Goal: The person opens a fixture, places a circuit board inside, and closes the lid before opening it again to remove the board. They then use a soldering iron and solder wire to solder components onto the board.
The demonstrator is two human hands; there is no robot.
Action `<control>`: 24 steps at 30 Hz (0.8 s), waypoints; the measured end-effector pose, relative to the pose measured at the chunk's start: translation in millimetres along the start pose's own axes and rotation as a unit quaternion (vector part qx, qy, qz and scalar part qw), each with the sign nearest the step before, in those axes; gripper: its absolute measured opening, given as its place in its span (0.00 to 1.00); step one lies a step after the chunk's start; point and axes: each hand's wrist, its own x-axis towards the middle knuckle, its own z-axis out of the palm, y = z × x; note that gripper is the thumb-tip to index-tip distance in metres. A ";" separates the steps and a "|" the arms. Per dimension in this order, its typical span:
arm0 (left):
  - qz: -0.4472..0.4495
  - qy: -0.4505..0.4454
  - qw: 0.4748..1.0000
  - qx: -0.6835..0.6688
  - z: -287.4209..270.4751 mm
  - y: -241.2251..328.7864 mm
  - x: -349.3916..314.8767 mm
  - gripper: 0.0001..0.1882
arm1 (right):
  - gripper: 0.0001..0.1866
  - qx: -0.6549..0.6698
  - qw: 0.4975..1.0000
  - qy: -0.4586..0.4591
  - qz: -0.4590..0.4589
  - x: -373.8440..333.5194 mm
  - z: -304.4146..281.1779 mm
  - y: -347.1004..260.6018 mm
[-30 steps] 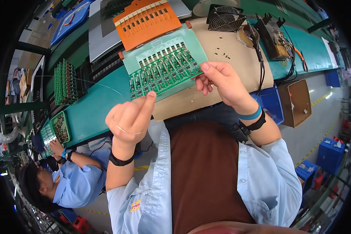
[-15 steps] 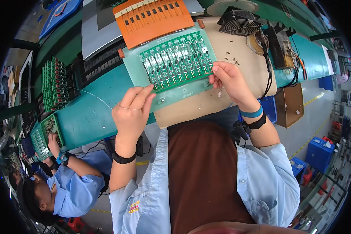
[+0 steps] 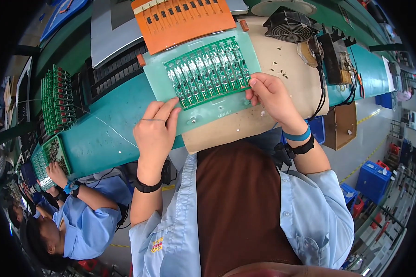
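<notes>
A green circuit board panel [image 3: 208, 73], made of several narrow strips side by side, lies on a pale green fixture plate [image 3: 158, 86]. My left hand [image 3: 156, 127] has its thumb and fingertips closed at the panel's near left corner. At the near right corner, my right hand [image 3: 269, 94] pinches the panel's edge between thumb and fingers. Behind the panel, an orange cover [image 3: 185, 34] with rows of dark slots stands tilted back along the plate's far edge.
Tan cardboard [image 3: 305, 94] lies under the plate, with small loose parts on it. A black fan [image 3: 291, 28] and a cabled device [image 3: 337, 60] stand at right. To the left are upright circuit boards [image 3: 58, 99], a green parts tray [image 3: 65, 147] and a co-worker's hand [image 3: 56, 174].
The circuit board panel has shifted slightly left on the plate, with both hands still at its corners. The co-worker's hand has drawn back toward the near edge of the parts tray.
</notes>
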 end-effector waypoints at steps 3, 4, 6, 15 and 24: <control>-0.010 -0.003 1.000 0.000 -0.4 2.0 1.0 0.09 | 0.13 -0.003 1.000 0.009 0.000 -1.1 2.7 -1.0; -0.011 -0.003 1.000 -0.001 -0.1 2.4 1.5 0.09 | 0.13 -0.005 1.000 0.014 -0.001 -1.4 3.4 -1.8; -0.011 -0.003 1.000 -0.001 0.5 2.8 2.5 0.09 | 0.13 -0.010 1.000 0.019 0.007 -1.7 4.5 -5.6; -0.003 0.022 1.000 -0.001 4.7 -0.7 0.0 0.09 | 0.12 -0.171 0.983 0.065 -0.019 -0.7 10.3 -10.1; 0.016 0.023 0.999 0.021 3.2 2.0 1.1 0.10 | 0.05 -0.335 0.910 0.189 -0.153 1.5 17.8 -0.9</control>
